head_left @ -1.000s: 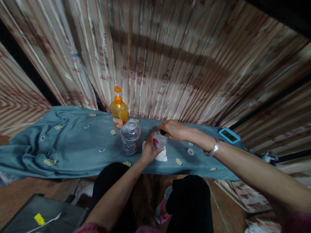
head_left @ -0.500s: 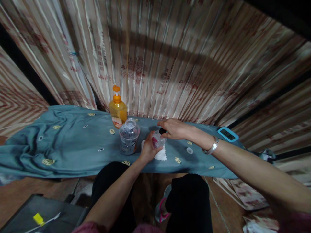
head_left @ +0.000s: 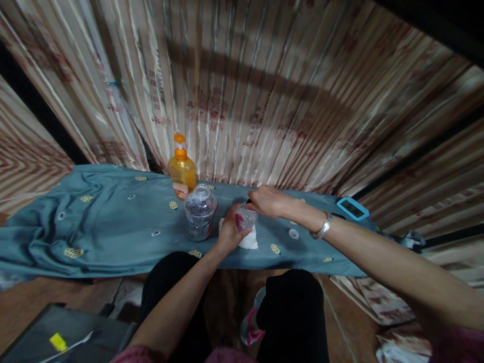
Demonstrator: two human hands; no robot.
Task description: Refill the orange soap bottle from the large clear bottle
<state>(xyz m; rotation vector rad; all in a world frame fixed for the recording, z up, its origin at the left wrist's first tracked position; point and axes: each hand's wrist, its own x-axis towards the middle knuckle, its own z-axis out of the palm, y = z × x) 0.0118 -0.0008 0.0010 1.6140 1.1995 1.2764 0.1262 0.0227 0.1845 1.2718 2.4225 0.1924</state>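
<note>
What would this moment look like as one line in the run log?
left hand: grips small bottle | right hand: on bottle top | under it: white cloth | nearby: clear jar, orange pump bottle

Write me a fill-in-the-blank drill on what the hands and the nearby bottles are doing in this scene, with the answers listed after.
1. The left hand grips a small clear bottle from the side, while the right hand covers its ____.
2. The pump bottle standing by the curtain is ____ in colour.
3. Under the small clear bottle lies a ____ tissue on the blue cloth.
4. The large clear jar stands to the ____ of the left hand.

Missing words: top; orange; white; left
</note>
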